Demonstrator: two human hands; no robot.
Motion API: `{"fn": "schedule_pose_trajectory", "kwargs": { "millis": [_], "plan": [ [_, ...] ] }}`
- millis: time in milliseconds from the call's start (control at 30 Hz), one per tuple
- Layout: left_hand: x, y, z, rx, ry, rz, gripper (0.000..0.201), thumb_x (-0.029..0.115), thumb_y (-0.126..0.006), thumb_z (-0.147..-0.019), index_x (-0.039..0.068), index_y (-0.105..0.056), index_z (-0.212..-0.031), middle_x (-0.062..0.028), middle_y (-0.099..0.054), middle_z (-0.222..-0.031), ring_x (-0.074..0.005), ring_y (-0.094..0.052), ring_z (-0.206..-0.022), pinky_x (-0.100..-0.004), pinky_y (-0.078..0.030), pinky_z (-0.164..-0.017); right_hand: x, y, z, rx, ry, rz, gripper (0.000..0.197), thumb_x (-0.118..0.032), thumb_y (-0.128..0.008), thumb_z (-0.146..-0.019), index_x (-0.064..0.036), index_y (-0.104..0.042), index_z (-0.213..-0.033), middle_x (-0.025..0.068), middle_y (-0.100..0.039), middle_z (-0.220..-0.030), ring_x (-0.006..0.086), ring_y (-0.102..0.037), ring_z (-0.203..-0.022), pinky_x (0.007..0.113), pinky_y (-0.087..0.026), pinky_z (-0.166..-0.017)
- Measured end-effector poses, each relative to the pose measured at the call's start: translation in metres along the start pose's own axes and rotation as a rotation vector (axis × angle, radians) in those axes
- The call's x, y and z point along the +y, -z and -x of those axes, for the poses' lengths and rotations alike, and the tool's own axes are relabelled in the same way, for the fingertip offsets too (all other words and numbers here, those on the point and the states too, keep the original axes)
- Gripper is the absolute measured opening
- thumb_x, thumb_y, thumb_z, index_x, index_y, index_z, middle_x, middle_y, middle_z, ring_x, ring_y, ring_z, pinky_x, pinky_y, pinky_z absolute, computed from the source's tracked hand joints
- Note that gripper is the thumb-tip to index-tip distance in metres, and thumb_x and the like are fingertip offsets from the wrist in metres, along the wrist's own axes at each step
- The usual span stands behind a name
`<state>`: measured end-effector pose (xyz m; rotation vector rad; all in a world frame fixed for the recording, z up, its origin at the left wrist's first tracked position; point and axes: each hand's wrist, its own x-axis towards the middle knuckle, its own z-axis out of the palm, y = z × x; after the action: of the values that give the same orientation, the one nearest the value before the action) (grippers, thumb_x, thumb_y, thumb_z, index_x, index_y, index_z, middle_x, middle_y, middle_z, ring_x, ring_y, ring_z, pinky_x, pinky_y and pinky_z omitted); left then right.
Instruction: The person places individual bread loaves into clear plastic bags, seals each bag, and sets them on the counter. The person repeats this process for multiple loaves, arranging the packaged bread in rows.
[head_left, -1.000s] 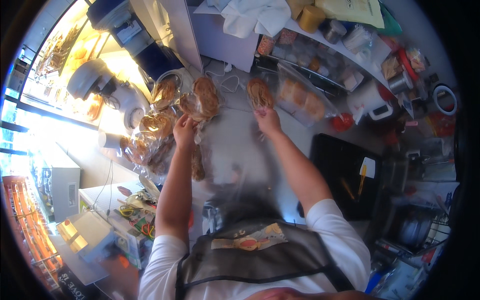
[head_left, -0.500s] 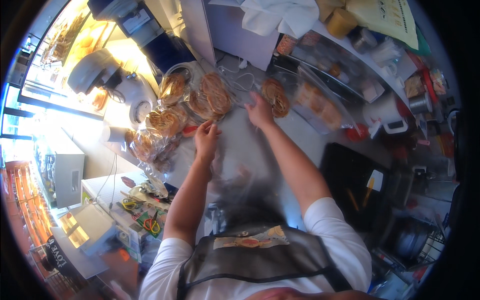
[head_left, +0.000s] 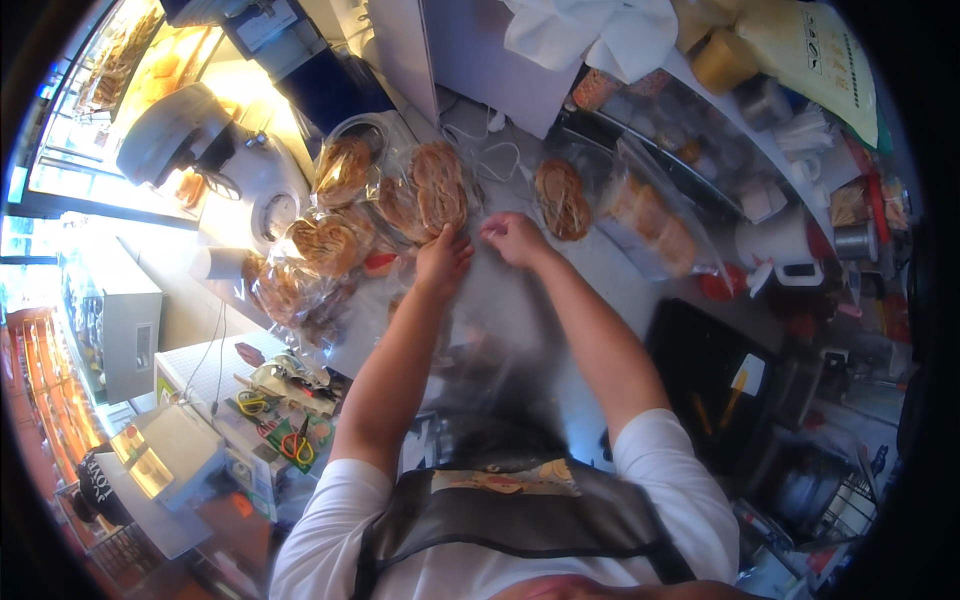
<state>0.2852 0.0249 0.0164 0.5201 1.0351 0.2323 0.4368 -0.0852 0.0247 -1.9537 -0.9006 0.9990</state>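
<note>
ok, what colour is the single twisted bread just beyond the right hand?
The twisted bread is golden brown with darker streaks; see the head view.

White lettering on black item (head_left: 104, 492), lower left; dark print on cream bag (head_left: 800, 75).

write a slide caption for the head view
Left hand by clear-bagged golden-brown twisted loaves, right hand between them and a single golden-brown twisted loaf, over a grey worktop.

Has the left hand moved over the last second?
Yes. Judged against the stationary stand mixer, the left hand has shifted right, farther from the mixer and closer to the right hand.
</note>
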Motion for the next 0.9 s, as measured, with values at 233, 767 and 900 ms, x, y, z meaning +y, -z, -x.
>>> {"fn": "schedule_pose_trajectory", "kwargs": {
  "millis": [233, 767, 900],
  "plan": [
    [-0.006, -0.008, -0.009, 0.075, -0.069, 0.007, 0.030, 0.034, -0.057, -0.098, 0.007, -0.058, -0.110, -0.0072, -0.065, -0.096, -0.0154, -0.055, -0.066, -0.0270, -0.043, -0.054, 0.020, 0.003, 0.000, 0.448, -0.006, -0.055, 0.028, -0.009, -0.064, -0.087, -0.0043, -0.067, -0.115, 0.0145, -0.072, -0.106, 0.0284, -0.069, -0.102, 0.037, -0.053, -0.089],
    [-0.008, -0.005, 0.002, 0.094, -0.043, -0.065, 0.028, 0.032, -0.060, -0.098, 0.007, -0.060, -0.111, -0.0058, -0.065, -0.093, -0.0160, -0.057, -0.070, -0.0287, -0.045, -0.059, 0.020, -0.009, -0.004, 0.411, 0.070, 0.030, 0.026, -0.013, -0.068, -0.086, -0.0047, -0.066, -0.111, 0.0133, -0.072, -0.102, 0.0295, -0.069, -0.096, 0.036, -0.053, -0.087],
    [-0.017, -0.014, -0.011, -0.046, -0.018, 0.068, 0.016, 0.024, -0.063, -0.097, 0.009, -0.060, -0.103, -0.0044, -0.062, -0.088, -0.0160, -0.056, -0.071, -0.0295, -0.046, -0.060, 0.025, -0.017, -0.018, 0.618, 0.150, 0.128, 0.028, -0.015, -0.069, -0.086, -0.0054, -0.066, -0.112, 0.0144, -0.072, -0.101, 0.0324, -0.069, -0.096, 0.038, -0.053, -0.086]
  ]
}}
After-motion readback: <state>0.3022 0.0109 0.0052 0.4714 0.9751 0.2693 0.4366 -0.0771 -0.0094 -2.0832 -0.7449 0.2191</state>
